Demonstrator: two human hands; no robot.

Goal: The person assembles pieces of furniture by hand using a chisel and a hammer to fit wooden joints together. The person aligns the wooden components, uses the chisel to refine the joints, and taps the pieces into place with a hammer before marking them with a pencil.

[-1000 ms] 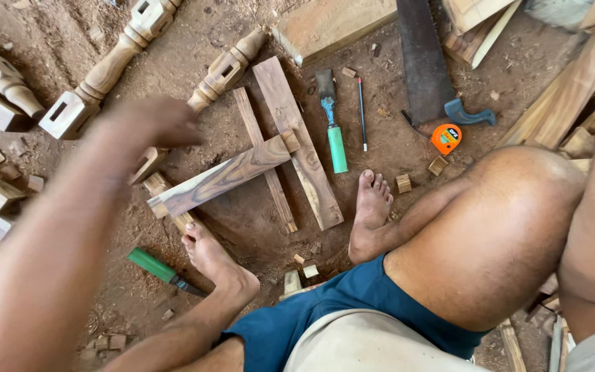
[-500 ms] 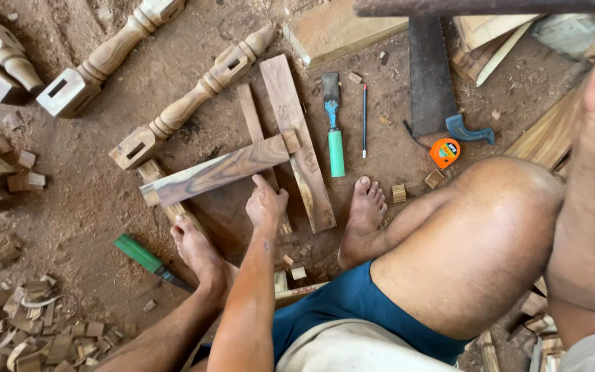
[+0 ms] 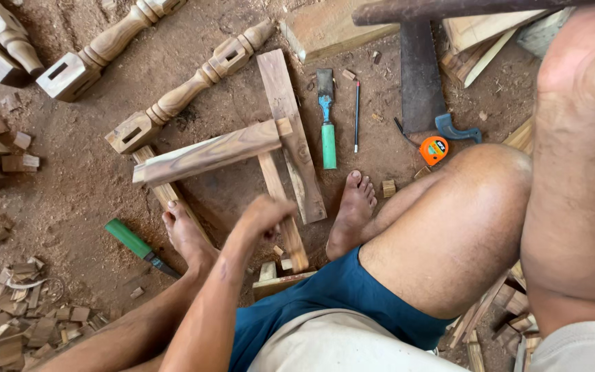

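Your left hand (image 3: 263,215) has drawn back toward you since half a second ago, off the joint of the brown wooden frame of three joined slats (image 3: 270,148), and now hovers blurred over the near slat, fingers curled in, whether touching it I cannot tell. Your right hand is out of view. Two bare feet brace the frame on the sawdust-strewn dirt floor (image 3: 84,200), with four turned pale wooden legs (image 3: 187,89) far left, one green-handled chisel (image 3: 327,117) right, another (image 3: 132,241) near left.
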